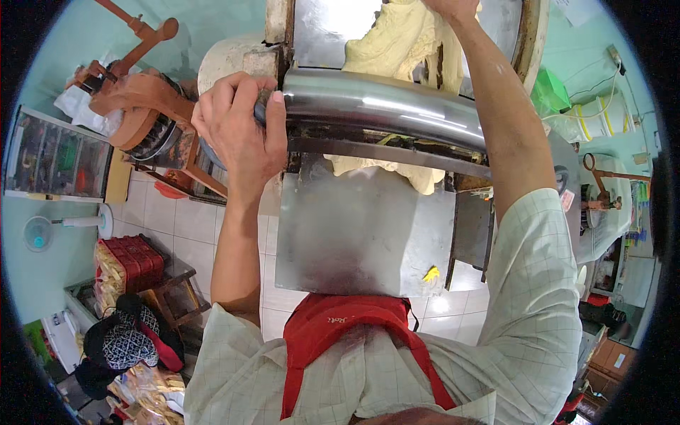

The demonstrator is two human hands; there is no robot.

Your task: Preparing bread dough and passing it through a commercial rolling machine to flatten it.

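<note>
A dough sheeter with a shiny steel roller [382, 103] stands in front of me. Pale yellow dough [393, 42] lies in folds on the metal surface beyond the roller, and its lower edge [397, 170] shows on the near side. My left hand [241, 127] is wrapped round a dark handwheel [260, 110] at the roller's left end. Reaching over the roller, my right hand [453, 7] is at the dough; the upper edge of the picture cuts off its fingers. A small yellow scrap [431, 273] sits on the sloping metal plate [354, 227] nearest me.
An orange-brown machine [145, 106] stands to the left, above a tiled floor [191, 227]. A red crate [131, 262] and dark cloth items [127, 347] lie lower left. Another wheel [562, 178] is by my right elbow, with white buckets [598, 117] beyond.
</note>
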